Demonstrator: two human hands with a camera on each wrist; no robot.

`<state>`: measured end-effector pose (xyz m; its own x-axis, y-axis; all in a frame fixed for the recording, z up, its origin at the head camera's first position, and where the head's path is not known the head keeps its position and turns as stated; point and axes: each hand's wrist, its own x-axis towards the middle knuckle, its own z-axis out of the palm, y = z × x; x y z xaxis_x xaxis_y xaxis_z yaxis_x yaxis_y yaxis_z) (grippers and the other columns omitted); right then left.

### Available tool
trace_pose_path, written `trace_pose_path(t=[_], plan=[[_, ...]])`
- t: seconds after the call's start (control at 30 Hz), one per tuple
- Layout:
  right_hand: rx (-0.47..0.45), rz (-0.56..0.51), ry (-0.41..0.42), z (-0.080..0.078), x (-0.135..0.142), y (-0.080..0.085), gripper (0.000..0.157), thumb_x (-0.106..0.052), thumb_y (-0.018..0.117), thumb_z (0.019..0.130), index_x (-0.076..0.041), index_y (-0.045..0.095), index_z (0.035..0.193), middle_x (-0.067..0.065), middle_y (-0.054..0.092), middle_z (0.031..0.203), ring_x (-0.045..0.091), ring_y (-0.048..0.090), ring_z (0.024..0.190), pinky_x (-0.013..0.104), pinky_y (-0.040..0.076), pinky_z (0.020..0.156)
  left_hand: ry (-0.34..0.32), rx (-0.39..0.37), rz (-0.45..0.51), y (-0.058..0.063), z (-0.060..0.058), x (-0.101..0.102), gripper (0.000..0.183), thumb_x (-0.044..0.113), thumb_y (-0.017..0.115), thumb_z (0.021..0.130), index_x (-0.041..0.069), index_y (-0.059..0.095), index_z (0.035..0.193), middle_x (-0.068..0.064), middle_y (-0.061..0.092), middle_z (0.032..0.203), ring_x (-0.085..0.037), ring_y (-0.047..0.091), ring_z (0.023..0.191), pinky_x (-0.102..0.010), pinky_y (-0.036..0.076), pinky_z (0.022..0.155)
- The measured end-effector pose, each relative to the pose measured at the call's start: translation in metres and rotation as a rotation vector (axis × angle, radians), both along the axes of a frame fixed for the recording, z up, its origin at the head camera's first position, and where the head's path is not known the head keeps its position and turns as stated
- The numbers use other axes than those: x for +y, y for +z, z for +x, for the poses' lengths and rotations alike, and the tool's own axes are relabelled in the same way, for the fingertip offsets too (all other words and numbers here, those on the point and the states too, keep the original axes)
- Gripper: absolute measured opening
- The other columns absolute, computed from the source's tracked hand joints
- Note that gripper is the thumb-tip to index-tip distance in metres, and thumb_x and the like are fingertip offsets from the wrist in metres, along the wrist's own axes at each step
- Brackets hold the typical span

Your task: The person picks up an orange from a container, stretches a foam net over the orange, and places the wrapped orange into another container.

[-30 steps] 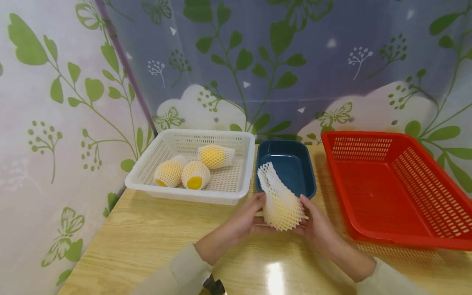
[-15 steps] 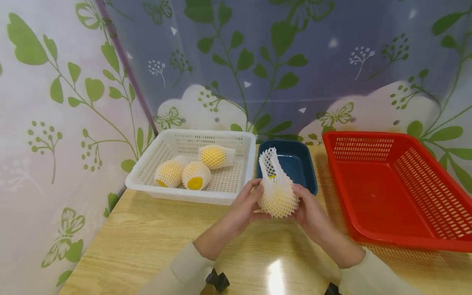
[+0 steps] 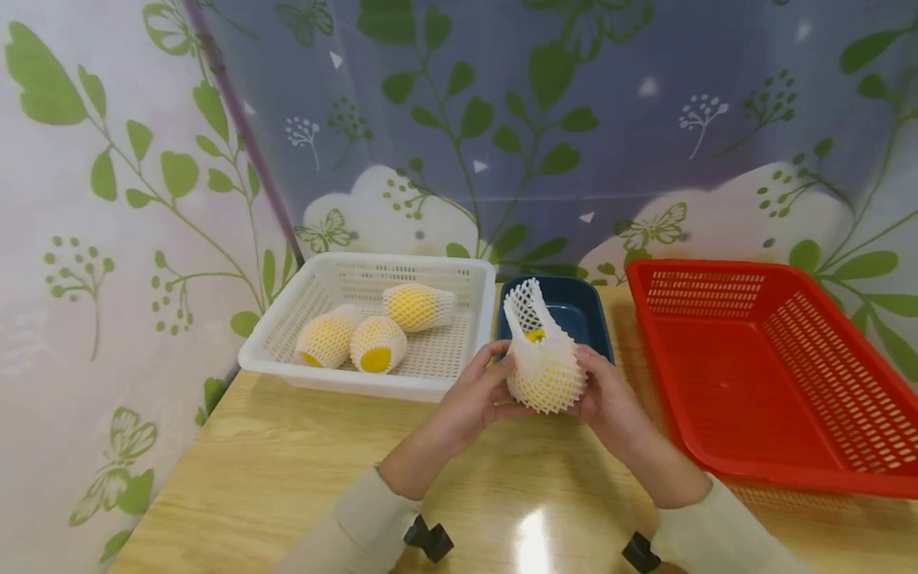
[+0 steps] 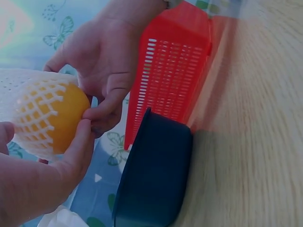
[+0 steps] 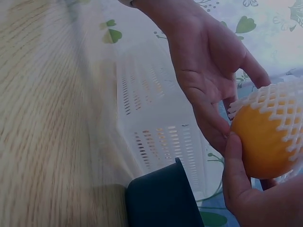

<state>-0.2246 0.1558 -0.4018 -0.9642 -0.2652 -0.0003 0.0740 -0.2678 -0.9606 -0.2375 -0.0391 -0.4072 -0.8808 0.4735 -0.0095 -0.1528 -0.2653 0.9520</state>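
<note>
Held between both hands is a round yellow-orange fruit (image 5: 265, 139) in a white foam net sleeve (image 3: 545, 379). The sleeve's long loose end stands up over the blue tray (image 3: 588, 307) in the head view, and yellow shows through its opening. My left hand (image 3: 476, 391) grips the fruit's left side, thumb on the net. My right hand (image 3: 610, 391) grips the opposite side the same way. Both wrist views show the fruit's bare underside, with fingertips of both hands against it. In the left wrist view the fruit (image 4: 71, 118) is apart from the tray (image 4: 156, 170).
At the left stands a white perforated basket (image 3: 459, 383) with three more netted yellow fruits (image 3: 378, 347). A large red basket (image 3: 724, 383) is on the right. All rest on a wooden table (image 3: 301, 462) before a patterned cloth backdrop (image 3: 402, 119).
Both hands have raised the netted fruit and moved it away from my body, slightly up in the head view. The sleeve has tipped more upright, so its opening now shows.
</note>
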Motion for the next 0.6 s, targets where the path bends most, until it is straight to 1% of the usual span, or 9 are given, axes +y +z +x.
trace_pose_path(t=[0.17, 0.27, 0.4, 0.5, 0.6], plan=[[-0.005, -0.013, -0.019, -0.0016, -0.0012, -0.0012, 0.025, -0.032, 0.032, 0.103, -0.021, 0.050, 0.117, -0.007, 0.059, 0.108, 0.011, 0.059, 0.093, 0.027, 0.052, 0.081, 0.001, -0.004, -0.005, 0.0011, -0.0018, -0.0002, 0.044, 0.028, 0.042, 0.104, 0.007, 0.032, 0.141, -0.024, 0.047, 0.135, -0.024, 0.062, 0.101, -0.046, 0.052, 0.092], [0.010, -0.009, -0.021, -0.0020, -0.0017, -0.0022, 0.026, -0.031, 0.031, 0.103, -0.023, 0.053, 0.114, -0.007, 0.060, 0.108, 0.011, 0.059, 0.092, 0.028, 0.052, 0.080, 0.001, -0.007, -0.011, 0.0015, -0.0018, -0.0008, 0.044, 0.028, 0.042, 0.104, 0.007, 0.032, 0.142, -0.024, 0.046, 0.135, -0.025, 0.062, 0.102, -0.048, 0.050, 0.094], [0.029, 0.004, -0.010, -0.0036, -0.0014, -0.0024, 0.027, -0.031, 0.030, 0.103, -0.023, 0.052, 0.117, -0.006, 0.058, 0.111, 0.013, 0.059, 0.093, 0.028, 0.052, 0.080, 0.001, -0.019, -0.009, 0.0016, -0.0032, -0.0031, 0.044, 0.029, 0.042, 0.104, 0.009, 0.031, 0.142, -0.023, 0.045, 0.136, -0.028, 0.060, 0.106, -0.051, 0.049, 0.096], [0.030, 0.000, -0.011, -0.0039, -0.0017, -0.0032, 0.027, -0.029, 0.030, 0.103, -0.024, 0.054, 0.115, -0.006, 0.057, 0.110, 0.014, 0.059, 0.091, 0.027, 0.052, 0.078, 0.006, -0.040, -0.007, 0.0023, -0.0034, -0.0061, 0.042, 0.030, 0.041, 0.104, 0.011, 0.030, 0.140, -0.023, 0.045, 0.136, -0.028, 0.061, 0.104, -0.052, 0.048, 0.095], [0.043, -0.020, -0.013, -0.0037, -0.0011, -0.0052, 0.032, -0.023, 0.027, 0.102, -0.027, 0.057, 0.111, -0.006, 0.057, 0.107, 0.015, 0.060, 0.087, 0.028, 0.053, 0.075, -0.001, -0.049, -0.008, 0.0037, -0.0026, -0.0085, 0.041, 0.028, 0.040, 0.104, 0.011, 0.030, 0.140, -0.022, 0.045, 0.137, -0.026, 0.062, 0.101, -0.050, 0.050, 0.094]])
